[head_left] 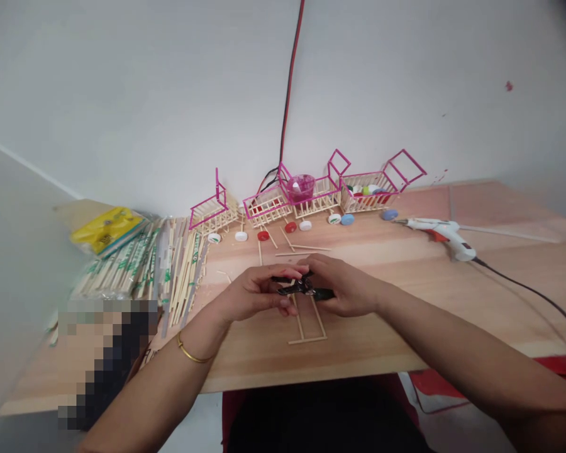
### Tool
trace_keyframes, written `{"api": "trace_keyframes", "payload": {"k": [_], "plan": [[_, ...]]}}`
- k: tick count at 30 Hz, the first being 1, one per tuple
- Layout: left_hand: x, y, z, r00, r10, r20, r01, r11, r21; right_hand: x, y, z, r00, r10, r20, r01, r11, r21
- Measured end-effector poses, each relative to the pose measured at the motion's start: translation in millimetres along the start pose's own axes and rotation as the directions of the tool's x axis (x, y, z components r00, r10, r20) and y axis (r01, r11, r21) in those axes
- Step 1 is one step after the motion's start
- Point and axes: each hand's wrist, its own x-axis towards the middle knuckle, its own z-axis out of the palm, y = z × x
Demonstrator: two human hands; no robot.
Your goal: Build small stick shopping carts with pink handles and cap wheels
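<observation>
Black-handled pliers (303, 287) are held between my two hands above the middle of the table. My right hand (351, 286) is closed round the handle at their right side. Thumb and fingers of my left hand (259, 292) close about their left side; any small piece between those fingers is hidden. Just below lies a narrow frame of thin wooden sticks (314, 340), its far end covered by my hands. Several loose sticks (302, 253) lie beyond my fingers.
Along the wall stand several small stick carts (217, 217) with purple trim and bottle-cap wheels. A purple-stained cup (302, 187) sits among them. A white glue gun (441, 234) with a black cord lies at right. Bundled chopsticks (122, 270) and a yellow packet (106, 228) are at left.
</observation>
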Motion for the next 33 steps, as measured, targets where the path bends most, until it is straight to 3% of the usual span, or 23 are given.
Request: {"api": "trace_keyframes", "payload": {"k": [7,21,30,33], "plan": [[-3,3,-1.3,0.992,-0.093,0.082,0.093,0.996,-0.004,-2,-4,6,0.998,-0.05,0.03,0.051,0.998,-0.032],[-2,-2,-3.6,0.987,-0.104,0.122,0.11,0.993,-0.045,-4,-6,9,0.999,-0.035,0.03,0.037,0.997,-0.064],[1,-9,-5.2,0.999,-0.035,-0.007,0.034,0.997,-0.063,4,-2,5,1.0,-0.014,-0.017,0.014,1.0,0.014],[2,-8,-0.7,0.999,-0.044,-0.005,0.044,0.999,-0.022,3,-3,1,1.0,-0.02,-0.003,0.02,0.999,0.038]]}}
